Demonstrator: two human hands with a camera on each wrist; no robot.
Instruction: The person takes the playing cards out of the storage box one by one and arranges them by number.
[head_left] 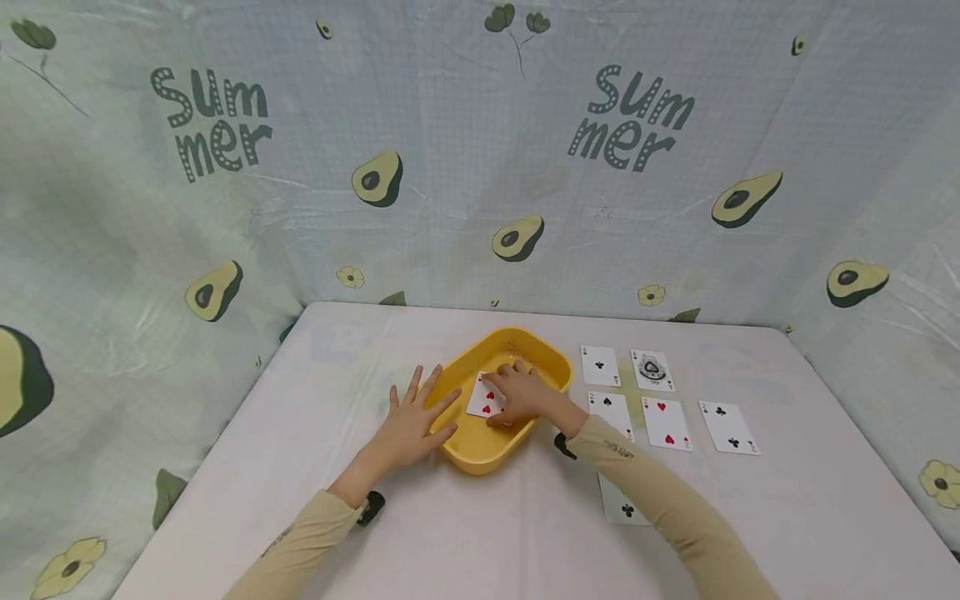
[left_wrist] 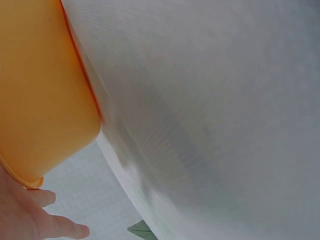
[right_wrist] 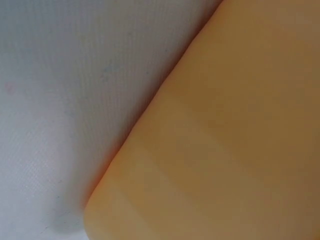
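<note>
A yellow plastic basin (head_left: 472, 457) sits on the table in the head view. Inside it is a white playing card (head_left: 480, 402) with red hearts. My right hand (head_left: 522, 393) reaches over the basin's right rim and pinches this card, thumb at its near edge and index finger at its far edge. Part of the card is hidden under the hand. My left hand (head_left: 408, 429) has its fingers spread over the basin's left rim. In the left wrist view the left fingers (left_wrist: 65, 227) show beside the rim; the right wrist view shows only the basin's outer wall (right_wrist: 210, 150) and tablecloth.
Right of the basin, several playing cards lie face up in rows: an ace of spades (head_left: 652, 370), a club card (head_left: 600, 366), a two of hearts (head_left: 667, 423) and a two of clubs (head_left: 729, 427) among them. The right forearm partly covers a nearer club card (head_left: 621, 504). Patterned cloth (head_left: 450, 108) hangs behind.
</note>
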